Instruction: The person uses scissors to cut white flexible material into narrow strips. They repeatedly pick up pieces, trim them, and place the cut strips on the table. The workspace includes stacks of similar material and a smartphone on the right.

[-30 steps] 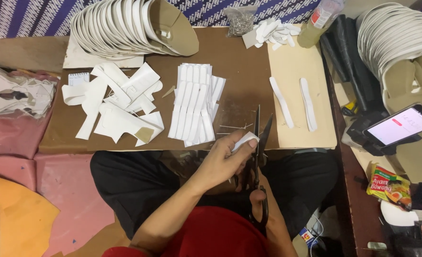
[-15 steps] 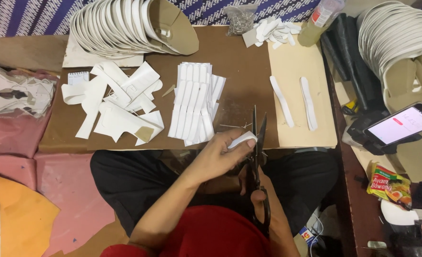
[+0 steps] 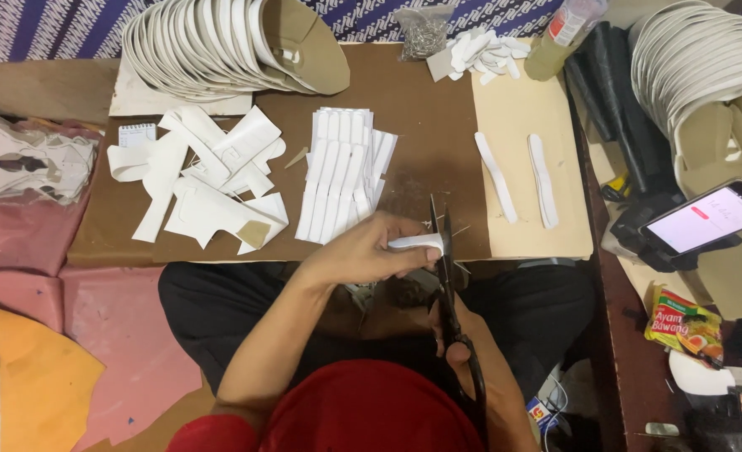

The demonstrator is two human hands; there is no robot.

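At lower centre, our left hand (image 3: pixel 362 251) pinches a small white strip (image 3: pixel 417 243); we should steady it squarely between the long black scissors (image 3: pixel 446 276) our right hand (image 3: pixel 454 331) grips closed-fisted.

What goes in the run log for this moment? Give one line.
left hand: holds white strip | right hand: grips scissors, blades on strip | board: cut strips row, white scraps

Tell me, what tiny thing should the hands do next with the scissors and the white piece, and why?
Probably close the scissors a little further. The left hand holds the small white strip against the blades, which the right hand points away from the body. The strip looks uncut at that spot, and trimmed white strips lie stacked on the brown board.
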